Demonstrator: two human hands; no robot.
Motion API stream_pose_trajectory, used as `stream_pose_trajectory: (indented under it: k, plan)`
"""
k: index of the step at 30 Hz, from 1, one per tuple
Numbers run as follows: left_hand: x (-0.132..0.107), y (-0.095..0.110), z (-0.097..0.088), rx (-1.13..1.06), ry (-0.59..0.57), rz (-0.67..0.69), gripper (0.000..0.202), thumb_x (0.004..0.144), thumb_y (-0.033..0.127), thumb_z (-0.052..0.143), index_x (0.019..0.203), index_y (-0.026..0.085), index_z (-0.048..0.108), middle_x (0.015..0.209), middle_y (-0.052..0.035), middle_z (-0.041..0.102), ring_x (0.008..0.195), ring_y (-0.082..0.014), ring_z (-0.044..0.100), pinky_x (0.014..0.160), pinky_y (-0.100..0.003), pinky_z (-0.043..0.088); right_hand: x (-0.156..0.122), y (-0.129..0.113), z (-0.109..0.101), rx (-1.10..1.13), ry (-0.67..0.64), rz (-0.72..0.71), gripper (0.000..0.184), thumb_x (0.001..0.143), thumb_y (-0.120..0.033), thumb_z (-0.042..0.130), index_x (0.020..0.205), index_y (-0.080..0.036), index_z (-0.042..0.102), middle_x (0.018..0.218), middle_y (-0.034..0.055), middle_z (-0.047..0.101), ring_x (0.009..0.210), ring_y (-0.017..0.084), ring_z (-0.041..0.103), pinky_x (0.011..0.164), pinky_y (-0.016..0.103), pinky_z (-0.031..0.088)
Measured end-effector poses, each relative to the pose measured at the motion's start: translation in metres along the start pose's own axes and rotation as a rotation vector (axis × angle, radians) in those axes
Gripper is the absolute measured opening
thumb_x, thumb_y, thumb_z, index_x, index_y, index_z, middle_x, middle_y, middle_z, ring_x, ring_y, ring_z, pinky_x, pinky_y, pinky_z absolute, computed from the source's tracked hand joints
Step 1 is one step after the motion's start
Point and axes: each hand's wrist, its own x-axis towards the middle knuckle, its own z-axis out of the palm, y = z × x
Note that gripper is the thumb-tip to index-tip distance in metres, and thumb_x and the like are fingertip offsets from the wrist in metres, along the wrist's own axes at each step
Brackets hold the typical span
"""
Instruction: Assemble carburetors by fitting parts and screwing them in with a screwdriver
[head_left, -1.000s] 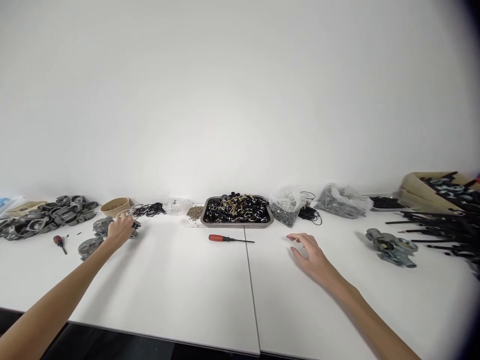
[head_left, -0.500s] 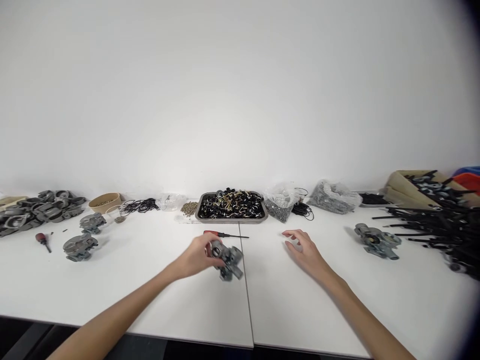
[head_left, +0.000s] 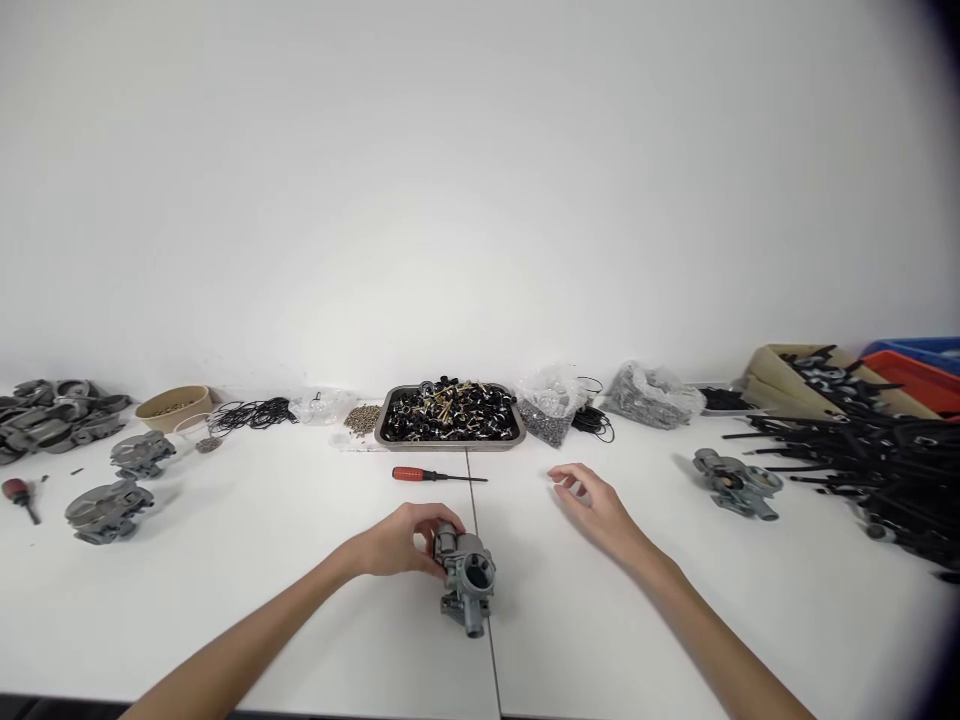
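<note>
A grey metal carburetor (head_left: 466, 580) is at the seam of the white table, its round bore facing me. My left hand (head_left: 409, 542) grips its left side between thumb and fingers. To the right, my right hand (head_left: 589, 500) hovers at or just over the tabletop with its fingers apart and slightly curled, holding nothing. Beyond the carburetor lies a red-handled screwdriver (head_left: 412, 473), its shaft pointing right across the seam. Another carburetor (head_left: 739, 484) rests farther right, and two carburetor bodies (head_left: 109, 510) stand at the left.
A tray (head_left: 450, 445) heaped with small black and brass parts stands by the wall. Plastic bags of metal parts (head_left: 652, 395) sit right of it. Black hoses (head_left: 847, 460) pile up at far right; grey bowl-shaped castings (head_left: 56, 420) and a short red screwdriver (head_left: 19, 495) are at far left.
My left hand has brought the carburetor nearer to me, lower, and turned it so its bore faces me. The right hand stays open. The view has shifted slightly to the right.
</note>
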Motion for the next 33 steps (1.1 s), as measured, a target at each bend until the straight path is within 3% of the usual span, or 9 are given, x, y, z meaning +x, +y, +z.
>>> stream_pose_trajectory:
  k: [3, 6, 9, 11, 13, 18, 26, 30, 33]
  plan:
    - [0.004, 0.006, -0.023, 0.056, -0.144, -0.006, 0.059, 0.068, 0.020, 0.077, 0.123, 0.028, 0.059, 0.112, -0.0050, 0.065, 0.085, -0.0116, 0.059, 0.076, -0.025, 0.049, 0.022, -0.034, -0.001, -0.004, -0.087, -0.087, 0.026, 0.094, -0.038, 0.044, 0.106, -0.022, 0.062, 0.098, 0.0061, 0.065, 0.087, 0.020, 0.060, 0.076, 0.033, 0.048]
    - [0.009, 0.006, -0.044, 0.050, -0.230, 0.016, 0.051, 0.075, 0.021, 0.070, 0.124, 0.026, 0.059, 0.119, -0.0091, 0.064, 0.086, -0.0127, 0.065, 0.074, -0.025, 0.052, 0.065, -0.073, 0.011, -0.016, -0.158, -0.200, 0.022, 0.092, -0.030, 0.047, 0.105, -0.022, 0.063, 0.097, 0.0048, 0.065, 0.085, 0.018, 0.060, 0.074, 0.030, 0.048]
    - [0.015, -0.008, -0.053, -0.182, -0.036, 0.018, 0.041, 0.073, 0.031, 0.074, 0.111, 0.017, 0.065, 0.100, -0.0124, 0.070, 0.074, -0.0154, 0.067, 0.064, -0.026, 0.052, 0.115, -0.097, 0.040, -0.056, -0.168, -0.268, 0.018, 0.088, -0.018, 0.051, 0.100, -0.019, 0.064, 0.102, 0.0061, 0.063, 0.088, 0.017, 0.059, 0.081, 0.031, 0.048]
    - [0.019, -0.021, -0.052, -0.303, 0.177, 0.024, 0.038, 0.074, 0.038, 0.072, 0.101, 0.013, 0.064, 0.085, -0.0101, 0.069, 0.061, -0.0136, 0.063, 0.055, -0.025, 0.048, 0.140, -0.102, 0.064, -0.095, -0.156, -0.271, 0.017, 0.084, -0.011, 0.054, 0.097, -0.018, 0.064, 0.104, 0.0078, 0.062, 0.095, 0.019, 0.058, 0.089, 0.034, 0.046]
    - [0.021, -0.032, -0.050, -0.324, 0.318, 0.040, 0.035, 0.078, 0.042, 0.067, 0.095, 0.012, 0.063, 0.079, -0.0073, 0.066, 0.053, -0.0108, 0.059, 0.049, -0.022, 0.043, 0.155, -0.101, 0.087, -0.130, -0.158, -0.263, 0.017, 0.081, -0.006, 0.057, 0.092, -0.017, 0.064, 0.103, 0.0089, 0.061, 0.099, 0.022, 0.057, 0.092, 0.037, 0.045]
    - [0.018, -0.033, -0.054, -0.348, 0.458, 0.093, 0.022, 0.078, 0.032, 0.063, 0.085, 0.011, 0.065, 0.077, -0.0060, 0.066, 0.050, -0.0098, 0.057, 0.048, -0.022, 0.042, 0.160, -0.091, 0.112, -0.174, -0.170, -0.309, 0.013, 0.083, -0.007, 0.059, 0.088, -0.018, 0.065, 0.101, 0.0093, 0.062, 0.104, 0.025, 0.053, 0.093, 0.040, 0.044]
    - [0.012, -0.026, -0.064, -0.283, 0.678, 0.148, 0.015, 0.076, 0.025, 0.061, 0.077, 0.012, 0.066, 0.074, -0.0062, 0.067, 0.060, -0.0116, 0.060, 0.056, -0.024, 0.047, 0.157, -0.103, 0.094, -0.066, -0.097, -0.344, 0.012, 0.087, -0.015, 0.056, 0.082, -0.015, 0.068, 0.086, 0.0081, 0.066, 0.088, 0.023, 0.056, 0.085, 0.038, 0.044]
    - [0.009, -0.026, -0.065, -0.196, 0.815, 0.179, 0.021, 0.078, 0.033, 0.067, 0.090, 0.015, 0.067, 0.082, -0.0047, 0.066, 0.066, -0.0098, 0.059, 0.061, -0.023, 0.048, 0.143, -0.125, 0.079, 0.078, -0.106, -0.330, 0.015, 0.088, -0.027, 0.059, 0.088, -0.015, 0.068, 0.086, 0.0065, 0.067, 0.077, 0.017, 0.058, 0.073, 0.030, 0.046]
    - [0.008, -0.022, -0.062, -0.140, 0.839, 0.243, 0.036, 0.077, 0.034, 0.072, 0.109, 0.021, 0.063, 0.095, -0.0027, 0.064, 0.067, -0.0062, 0.056, 0.068, -0.022, 0.050, 0.125, -0.150, 0.080, 0.180, -0.190, -0.356, 0.020, 0.088, -0.034, 0.059, 0.091, -0.017, 0.070, 0.083, 0.0042, 0.067, 0.075, 0.014, 0.059, 0.067, 0.026, 0.045]
